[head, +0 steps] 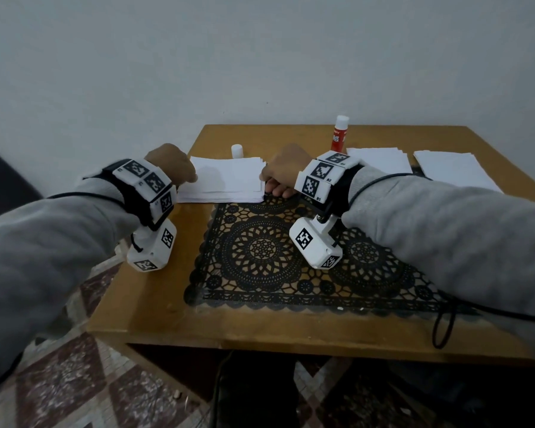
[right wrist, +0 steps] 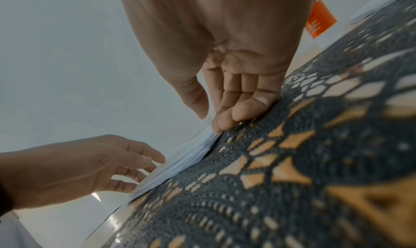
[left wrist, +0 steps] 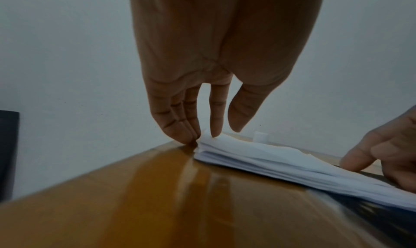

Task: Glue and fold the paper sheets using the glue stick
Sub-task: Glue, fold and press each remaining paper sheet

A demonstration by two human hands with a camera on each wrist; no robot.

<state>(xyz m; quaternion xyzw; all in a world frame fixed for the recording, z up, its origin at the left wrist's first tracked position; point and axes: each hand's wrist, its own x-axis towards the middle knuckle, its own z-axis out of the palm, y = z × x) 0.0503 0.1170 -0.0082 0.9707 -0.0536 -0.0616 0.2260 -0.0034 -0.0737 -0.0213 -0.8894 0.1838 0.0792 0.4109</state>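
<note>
A stack of folded white paper [head: 226, 180] lies at the table's middle, behind the lace mat. My left hand [head: 179, 171] stands at the stack's left edge. In the left wrist view its straight fingers [left wrist: 191, 136] point down, the index tip on the top sheet [left wrist: 247, 146] and the others on the wood beside it. My right hand [head: 272, 185] is at the stack's right edge; its fingertips [right wrist: 219, 127] press against the paper's edge [right wrist: 180, 164], thumb apart. The red glue stick [head: 339, 135] stands upright behind my right wrist, uncapped white top showing. Its white cap [head: 237, 150] stands behind the stack.
Two more lots of white sheets [head: 380, 159] [head: 454, 173] lie at the table's right. A black lace mat [head: 269, 251] covers the middle of the brown wooden table [head: 155, 304]. A grey wall rises right behind the table. Patterned floor lies on the left.
</note>
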